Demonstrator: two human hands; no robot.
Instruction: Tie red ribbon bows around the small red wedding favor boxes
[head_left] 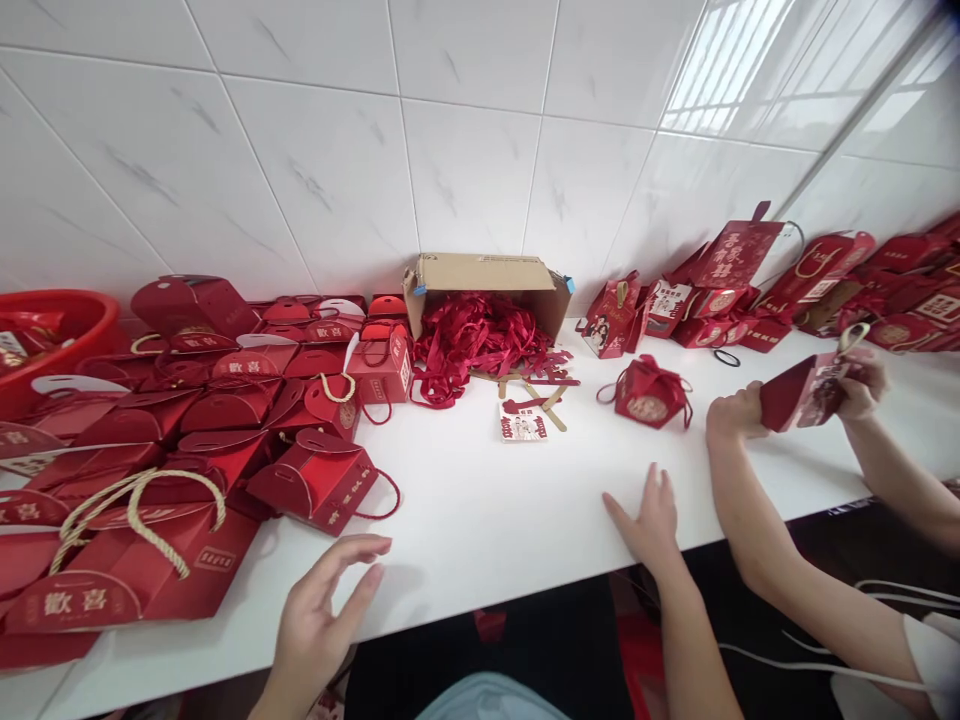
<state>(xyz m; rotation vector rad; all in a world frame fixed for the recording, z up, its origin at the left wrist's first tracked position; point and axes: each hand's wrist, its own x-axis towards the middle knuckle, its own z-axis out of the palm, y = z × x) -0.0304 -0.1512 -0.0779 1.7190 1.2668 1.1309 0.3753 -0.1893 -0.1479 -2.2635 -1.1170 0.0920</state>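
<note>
My left hand (326, 605) hovers at the table's front edge with thumb and fingers apart and nothing between them. Nearest to it is a small red gift box (322, 480) with a dark red cord handle, at the edge of a pile. My right hand (649, 520) is spread over the white table (465, 520), also holding nothing. Beyond it sits a six-sided red gift box (651, 392) tied with a red ribbon. Flat printed card (523, 422) and several gold and red paper strips (555, 410) lie in the middle, farther back.
A cardboard box (487, 272) on its side spills red ribbons (480, 335) by the tiled wall. Many red boxes (217, 560) crowd the left, near a red basin (90, 325). At right, a co-worker's hands (739, 412) hold a red box (802, 395); more boxes (739, 250) stand behind.
</note>
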